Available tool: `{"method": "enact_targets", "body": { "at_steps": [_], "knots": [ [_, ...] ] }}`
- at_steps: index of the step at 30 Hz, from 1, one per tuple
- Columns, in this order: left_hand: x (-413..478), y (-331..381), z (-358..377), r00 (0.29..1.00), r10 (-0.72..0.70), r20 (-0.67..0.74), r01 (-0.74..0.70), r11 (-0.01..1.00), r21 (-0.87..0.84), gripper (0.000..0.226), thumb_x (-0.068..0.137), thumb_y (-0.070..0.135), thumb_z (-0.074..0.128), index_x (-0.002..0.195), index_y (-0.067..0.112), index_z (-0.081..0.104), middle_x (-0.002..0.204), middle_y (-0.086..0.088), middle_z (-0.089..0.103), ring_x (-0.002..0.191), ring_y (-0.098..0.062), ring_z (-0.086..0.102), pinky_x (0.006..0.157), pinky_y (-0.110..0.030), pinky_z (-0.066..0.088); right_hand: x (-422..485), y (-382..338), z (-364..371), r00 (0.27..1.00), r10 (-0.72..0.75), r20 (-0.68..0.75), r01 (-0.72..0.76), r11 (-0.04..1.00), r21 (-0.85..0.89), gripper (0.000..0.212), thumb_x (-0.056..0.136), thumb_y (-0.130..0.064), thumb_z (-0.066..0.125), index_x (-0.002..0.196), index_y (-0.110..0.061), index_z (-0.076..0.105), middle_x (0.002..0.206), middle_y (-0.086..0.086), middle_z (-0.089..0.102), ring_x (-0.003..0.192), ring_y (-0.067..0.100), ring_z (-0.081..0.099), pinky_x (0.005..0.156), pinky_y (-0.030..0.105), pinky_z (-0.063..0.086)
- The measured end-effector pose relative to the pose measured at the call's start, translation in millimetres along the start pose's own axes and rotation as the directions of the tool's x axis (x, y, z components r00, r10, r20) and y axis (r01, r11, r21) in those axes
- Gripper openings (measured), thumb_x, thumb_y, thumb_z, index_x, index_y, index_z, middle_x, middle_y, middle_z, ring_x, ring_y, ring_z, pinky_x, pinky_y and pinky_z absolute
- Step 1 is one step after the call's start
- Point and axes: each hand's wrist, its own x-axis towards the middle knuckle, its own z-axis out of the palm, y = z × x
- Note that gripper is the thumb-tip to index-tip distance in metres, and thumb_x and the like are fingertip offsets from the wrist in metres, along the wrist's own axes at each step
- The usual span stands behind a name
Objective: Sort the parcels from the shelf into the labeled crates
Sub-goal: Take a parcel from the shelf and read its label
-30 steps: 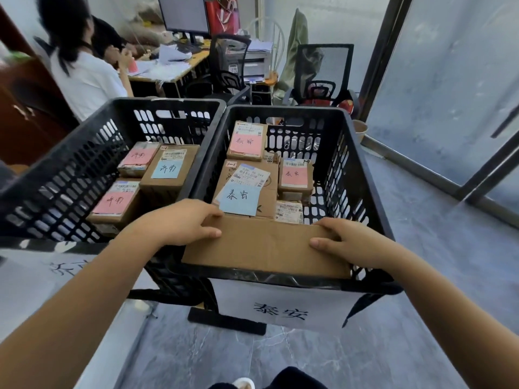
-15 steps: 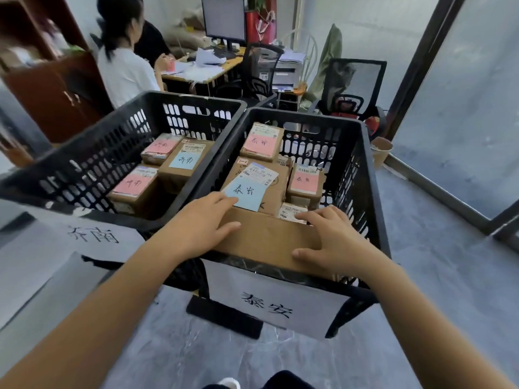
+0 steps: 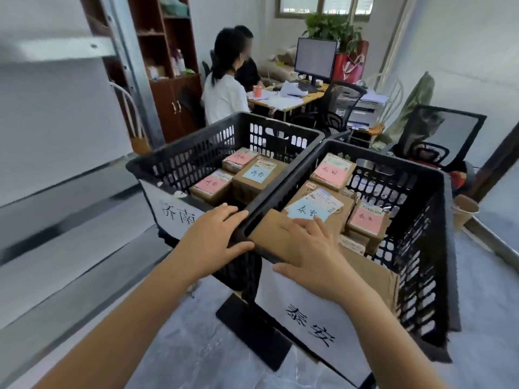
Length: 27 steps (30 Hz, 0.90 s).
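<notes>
Fingers [image 3: 306,230] atop one parcel [image 3: 268,237]; two crates [image 3: 421,276]

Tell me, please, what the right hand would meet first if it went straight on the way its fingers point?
Probably the blue-labelled parcel, just beyond the right hand; its fingertips look almost against it, though depth is unclear.

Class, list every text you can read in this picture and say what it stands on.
"济南": left sign on left crate; left blue note inside.
"泰安": right sign on right crate; right blue note inside.
Pink notes: handwriting too blurred.
Shipping labels: print too small.
</notes>
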Motion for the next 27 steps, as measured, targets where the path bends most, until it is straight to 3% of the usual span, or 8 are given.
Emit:
{"method": "enact_targets", "body": {
  "at_steps": [6,10,19,27],
  "knots": [
    [-72,-55,-8,0.973,-0.224,-0.057,0.222,0.974,-0.035,0.066,0.087,0.053,0.050,0.143,0.022,0.033,0.147,-0.001,0.035,0.133,-0.017,0.034,0.109,-0.030,0.029,25,-71,33,0.973,-0.219,0.067,0.220,0.976,-0.006,0.076,0.087,-0.047,0.058,0.148,-0.033,0.015,0.153,-0.005,0.016,0.145,0.027,-0.007,0.118,0.047,0.004],
    [-141,-95,-23,0.919,-0.383,-0.095,0.386,0.923,0.007,0.064,0.090,0.052,0.047,0.144,0.021,0.030,0.145,0.001,0.035,0.132,-0.016,0.033,0.106,-0.027,0.026,31,-139,65,0.916,-0.387,0.103,0.383,0.922,0.059,0.077,0.085,-0.048,0.059,0.147,-0.033,0.017,0.152,-0.004,0.019,0.144,0.026,-0.002,0.117,0.046,0.009],
    [-350,-171,-62,0.702,-0.700,-0.132,0.711,0.699,0.077,0.068,0.092,0.054,0.038,0.148,0.024,0.013,0.155,0.002,0.017,0.143,-0.016,0.011,0.115,-0.031,0.010,-14,-316,150,0.742,-0.645,0.183,0.616,0.764,0.194,0.078,0.086,-0.047,0.058,0.148,-0.032,0.013,0.153,-0.003,0.017,0.145,0.023,-0.001,0.118,0.043,0.011],
    [-517,-200,-78,0.481,-0.861,-0.167,0.877,0.476,0.072,0.068,0.092,0.055,0.036,0.148,0.023,0.014,0.156,0.001,0.017,0.143,-0.017,0.013,0.115,-0.030,0.012,-81,-446,223,0.589,-0.754,0.291,0.698,0.656,0.288,0.076,0.087,-0.046,0.057,0.148,-0.033,0.013,0.155,-0.006,0.014,0.145,0.020,-0.001,0.118,0.040,0.010]
  ]
}}
